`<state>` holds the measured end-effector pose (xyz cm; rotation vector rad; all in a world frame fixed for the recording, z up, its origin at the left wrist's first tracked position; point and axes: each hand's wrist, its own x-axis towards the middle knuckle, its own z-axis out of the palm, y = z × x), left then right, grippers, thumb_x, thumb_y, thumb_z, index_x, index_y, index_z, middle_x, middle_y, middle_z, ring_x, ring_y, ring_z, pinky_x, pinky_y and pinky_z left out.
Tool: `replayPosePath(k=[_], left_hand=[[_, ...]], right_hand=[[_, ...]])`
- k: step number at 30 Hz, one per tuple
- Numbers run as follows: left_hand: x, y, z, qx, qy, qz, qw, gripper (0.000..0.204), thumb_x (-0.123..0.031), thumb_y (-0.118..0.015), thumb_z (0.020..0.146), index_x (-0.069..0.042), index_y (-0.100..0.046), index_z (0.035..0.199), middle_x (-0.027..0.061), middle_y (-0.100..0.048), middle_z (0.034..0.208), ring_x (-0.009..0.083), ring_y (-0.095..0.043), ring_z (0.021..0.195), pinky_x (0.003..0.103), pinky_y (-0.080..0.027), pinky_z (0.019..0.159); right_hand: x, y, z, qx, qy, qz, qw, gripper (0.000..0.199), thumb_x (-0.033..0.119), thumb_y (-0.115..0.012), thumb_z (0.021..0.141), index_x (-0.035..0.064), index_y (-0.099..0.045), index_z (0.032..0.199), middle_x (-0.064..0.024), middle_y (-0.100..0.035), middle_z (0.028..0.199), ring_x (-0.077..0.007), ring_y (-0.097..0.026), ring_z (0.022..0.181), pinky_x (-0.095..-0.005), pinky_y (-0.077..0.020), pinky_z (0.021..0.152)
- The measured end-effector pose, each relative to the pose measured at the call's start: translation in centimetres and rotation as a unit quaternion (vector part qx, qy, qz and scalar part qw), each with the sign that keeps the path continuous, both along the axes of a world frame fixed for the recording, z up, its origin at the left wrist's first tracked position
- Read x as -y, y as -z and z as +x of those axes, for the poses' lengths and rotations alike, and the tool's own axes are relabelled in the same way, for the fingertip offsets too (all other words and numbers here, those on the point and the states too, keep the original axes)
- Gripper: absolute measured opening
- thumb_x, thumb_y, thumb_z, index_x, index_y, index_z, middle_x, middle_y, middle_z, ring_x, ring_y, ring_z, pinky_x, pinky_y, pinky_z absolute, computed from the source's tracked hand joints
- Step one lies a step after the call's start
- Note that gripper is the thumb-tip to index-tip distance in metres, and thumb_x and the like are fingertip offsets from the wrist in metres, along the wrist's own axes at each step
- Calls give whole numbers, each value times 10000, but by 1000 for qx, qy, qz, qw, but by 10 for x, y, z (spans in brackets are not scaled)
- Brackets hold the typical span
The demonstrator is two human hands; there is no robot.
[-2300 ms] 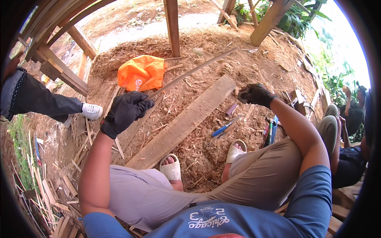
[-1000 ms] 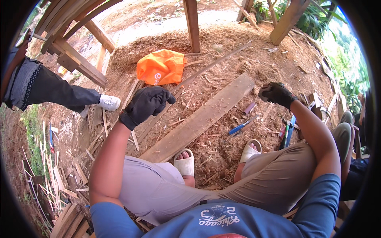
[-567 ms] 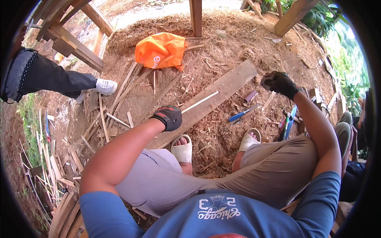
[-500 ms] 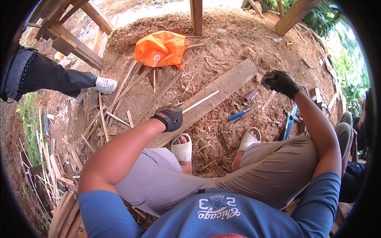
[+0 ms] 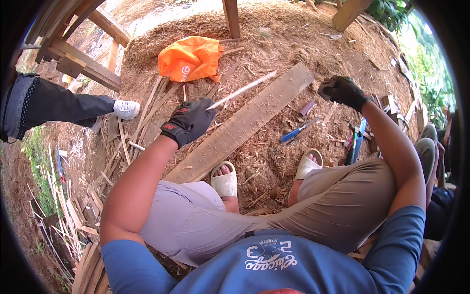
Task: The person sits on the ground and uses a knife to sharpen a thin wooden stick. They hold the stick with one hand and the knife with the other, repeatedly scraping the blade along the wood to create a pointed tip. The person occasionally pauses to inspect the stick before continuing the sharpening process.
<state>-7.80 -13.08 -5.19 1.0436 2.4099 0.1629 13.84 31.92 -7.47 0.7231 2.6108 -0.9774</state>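
My gloved left hand [image 5: 190, 121] is closed around one end of a thin pale wooden stick [image 5: 245, 89]. The stick points away to the right, its free end beyond the left edge of a wide wooden plank [image 5: 245, 125] on the ground. Past the plank's far end, my gloved right hand [image 5: 345, 93] grips a small brownish block [image 5: 325, 90]; its exact kind is unclear. Wood crumbs are scattered over the plank. Nearer to me than the right hand, a blue-handled knife [image 5: 293, 133] and a brown tube-like piece [image 5: 306, 108] lie in the shavings.
An orange bag [image 5: 190, 59] lies beyond the left hand, beside long wood strips [image 5: 155, 108]. Another person's leg [image 5: 68, 100] reaches in from the left. Wooden posts [image 5: 231, 19] stand at the back. A blue-bladed tool [image 5: 360, 142] lies by my right knee.
My left hand has moved up and left, lifting the stick from over the plank. The right hand with its block stays in nearly the same place. The view has shifted slightly.
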Motion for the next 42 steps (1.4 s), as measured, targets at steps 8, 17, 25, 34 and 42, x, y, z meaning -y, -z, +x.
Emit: replayPosePath(k=[8,17,25,34,42], left_hand=[[19,32,14,39,83,-88,992,323,-313,-543,990,-50,-711,1073,239,-730,1056,438,-693,1060,514,-535,926],[4,10,4,31,52,-15,998,387,-390,-613,999,-80,-734,1195,213,-748,1098,402,-717,1038,479,-546,917],[-9,-18,7,46,36,68,996,381,-353,-642,1002,-66,-737,1234,179,-756,1152,353,-721,1065,442,-544,939],[-4,-20,-4,25,70,194,978,317,-273,-671,1017,-52,-739,1233,142,-746,1211,300,-709,1109,402,-533,985],[-7,-42,-4,-15,108,185,977,301,-251,-676,1016,-45,-724,1231,96,-750,1167,237,-716,992,373,-564,884]], right_hand=[[-12,21,2,-4,7,14,1000,371,323,-727,922,39,-741,1160,-78,-757,941,-153,-720,791,-316,-589,713],[-3,15,0,-76,-134,56,986,463,333,-705,944,12,-713,1278,-137,-762,1232,-243,-743,1067,-339,-569,958],[56,7,-35,-55,-248,181,950,323,231,-616,959,94,-717,1233,-148,-767,1081,-320,-747,989,-395,-591,887],[60,23,-41,-170,-263,183,932,292,204,-586,961,96,-674,1218,-123,-733,990,-331,-722,900,-426,-591,792],[102,-12,-49,-192,-293,199,915,394,262,-644,945,113,-657,1309,-128,-732,886,-312,-728,821,-434,-587,722]])
